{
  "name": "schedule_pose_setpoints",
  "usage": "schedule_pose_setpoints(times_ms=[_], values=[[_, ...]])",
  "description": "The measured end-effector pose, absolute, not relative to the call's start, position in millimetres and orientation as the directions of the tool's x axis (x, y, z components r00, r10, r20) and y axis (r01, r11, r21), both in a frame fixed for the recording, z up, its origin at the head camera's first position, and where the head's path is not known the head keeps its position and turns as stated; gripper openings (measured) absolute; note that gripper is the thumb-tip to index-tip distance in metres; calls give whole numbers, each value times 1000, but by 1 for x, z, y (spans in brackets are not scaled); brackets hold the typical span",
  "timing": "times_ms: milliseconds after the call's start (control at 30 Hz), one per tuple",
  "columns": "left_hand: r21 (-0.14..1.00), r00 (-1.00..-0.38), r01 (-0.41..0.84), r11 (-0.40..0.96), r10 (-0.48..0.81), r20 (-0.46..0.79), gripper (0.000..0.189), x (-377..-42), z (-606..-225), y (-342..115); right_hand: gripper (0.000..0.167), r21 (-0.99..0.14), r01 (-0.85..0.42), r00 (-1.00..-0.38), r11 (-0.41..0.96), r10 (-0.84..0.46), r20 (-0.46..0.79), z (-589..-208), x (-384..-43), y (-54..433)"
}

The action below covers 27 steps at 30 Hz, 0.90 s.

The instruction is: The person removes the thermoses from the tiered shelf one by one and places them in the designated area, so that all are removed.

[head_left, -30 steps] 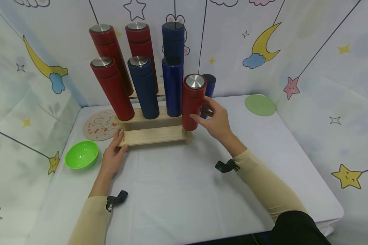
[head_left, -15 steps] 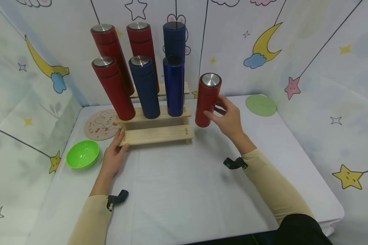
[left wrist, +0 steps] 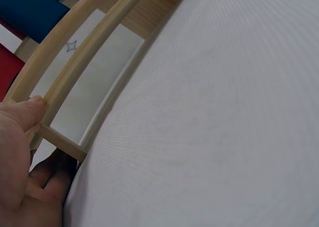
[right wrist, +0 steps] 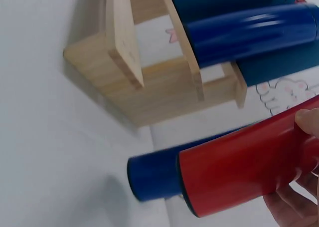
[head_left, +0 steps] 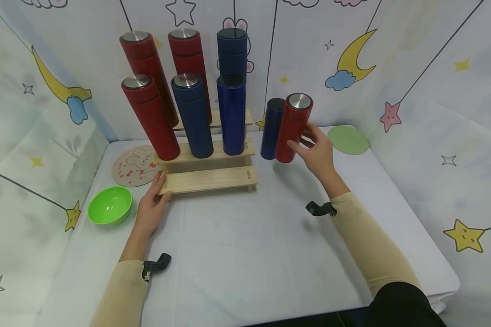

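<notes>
My right hand [head_left: 318,152] grips a red thermos bottle [head_left: 293,129] with a steel-topped lid, thumb on its near side. In the right wrist view the red thermos [right wrist: 249,162] overlaps a blue thermos [right wrist: 154,174] standing behind it, right of the rack. At the left end of the tiered wooden rack [head_left: 208,180] my left hand [head_left: 150,211] holds the lowest step; the left wrist view has the thumb [left wrist: 30,112] on the wooden edge and fingers behind the end piece. Several red and blue thermoses stand on the rack's upper steps, among them a red one [head_left: 151,118] and a dark blue one [head_left: 192,118].
Left of the rack lies a round mat with a rabbit print [head_left: 127,170], with a bright green bowl [head_left: 109,205] in front of it. A flat green round mat [head_left: 348,140] lies at the back right of the white-covered table [head_left: 237,254], against the patterned cloth backdrop.
My right hand has carried the red thermos rightward and slightly back, away from the rack's right end. The blue thermos behind it shows again on its left. My left hand stays on the rack.
</notes>
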<state>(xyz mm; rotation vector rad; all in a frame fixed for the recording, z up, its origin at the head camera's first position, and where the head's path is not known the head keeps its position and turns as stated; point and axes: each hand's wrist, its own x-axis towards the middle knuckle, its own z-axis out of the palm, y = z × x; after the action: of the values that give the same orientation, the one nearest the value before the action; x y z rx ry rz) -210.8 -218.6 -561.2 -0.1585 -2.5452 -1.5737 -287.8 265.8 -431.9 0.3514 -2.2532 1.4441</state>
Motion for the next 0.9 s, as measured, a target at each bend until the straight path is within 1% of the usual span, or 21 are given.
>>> schedule_pose_setpoints(times_ms=[167,467,900], values=[[884,-984,162,438,8,177,63,-211,-562,-220,62,-806,-416,-876,421,53,480,-445,-306,279],[876,-985,155,457,5,172,63,-211,-561,-220,64,-839,-361,-892,406,110,438,-459,-325,287],[866,-982,176,468,18,190,63,-211,-561,-218,69,-854,-274,-916,443,149,372,-483,-348,296]])
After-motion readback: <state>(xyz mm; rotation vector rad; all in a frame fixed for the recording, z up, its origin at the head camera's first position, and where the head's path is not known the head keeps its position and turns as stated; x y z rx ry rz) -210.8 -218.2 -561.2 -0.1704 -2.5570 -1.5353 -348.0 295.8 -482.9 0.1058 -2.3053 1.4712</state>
